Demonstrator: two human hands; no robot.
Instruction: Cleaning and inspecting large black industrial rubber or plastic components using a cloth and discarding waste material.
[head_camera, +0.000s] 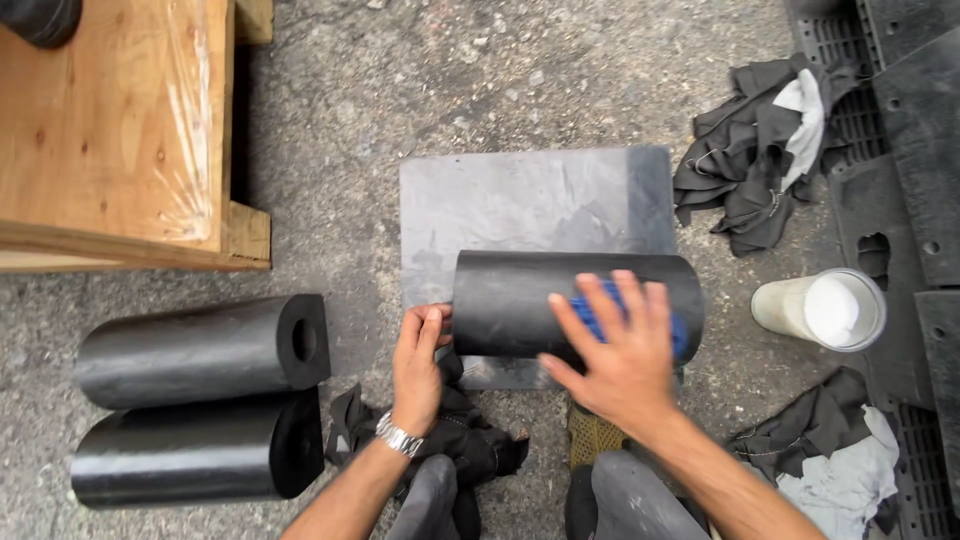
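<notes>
Rough grey concrete floor (350, 120) underfoot, wooden crate (110, 130) at far left. Below it, two black rubber cylinders (200, 400) lying side by side, bored ends facing right. Further right, grey mat (530, 200) flat on the floor, with a third black cylinder (520, 300) lying across its near edge, long axis left to right, ends pointing left and right. Left hand (418, 365), watch at the wrist, curled around the left end to steady it. Right hand (625, 350) spread flat, fingers splayed, pressing a blue pad (600, 315) onto the curved top. Looks like a wiping or scrubbing step; next likely calls for rolling the cylinder to reach an untouched strip while keeping the end braced. Dark rags (760, 150) beyond, white cup (825, 310) just right, more rags (830, 450) at the near right.
</notes>
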